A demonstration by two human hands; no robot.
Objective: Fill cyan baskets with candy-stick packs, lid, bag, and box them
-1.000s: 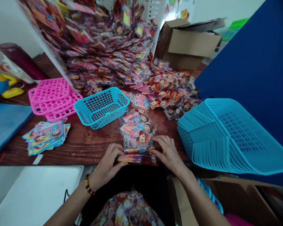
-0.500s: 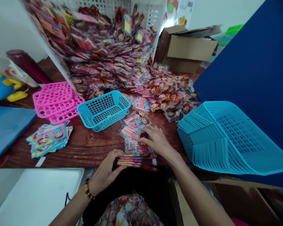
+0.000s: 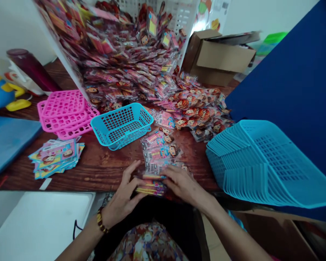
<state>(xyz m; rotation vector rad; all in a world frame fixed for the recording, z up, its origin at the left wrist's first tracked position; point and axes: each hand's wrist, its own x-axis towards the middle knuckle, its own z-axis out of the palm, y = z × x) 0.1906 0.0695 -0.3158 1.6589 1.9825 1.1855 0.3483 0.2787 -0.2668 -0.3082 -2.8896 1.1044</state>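
At the table's front edge, a small stack of clear plastic packets [image 3: 151, 189] with pink and yellow contents stands on edge between my hands. My left hand [image 3: 125, 194] holds the stack's left end, thumb on the near side and the forefinger lifted off. My right hand [image 3: 186, 186] closes on the right end, its fingertips at the packet farthest from me. Just beyond lie several flat packets [image 3: 160, 154] in an overlapping row, each with a cartoon girl's head on the right. The lowest of these is partly covered by my right fingers.
A blue basket [image 3: 122, 125] stands beyond my left hand, with pink baskets [image 3: 66, 112] and printed cards [image 3: 57, 157] to its left. Nested blue baskets [image 3: 260, 163] lie at the right. A large heap of packets [image 3: 130, 69] spills from a white crate at the back, near a cardboard box [image 3: 222, 58].
My right hand has moved down from the flat packets to the stack's right end. My left forefinger has lifted. The view has shifted slightly.
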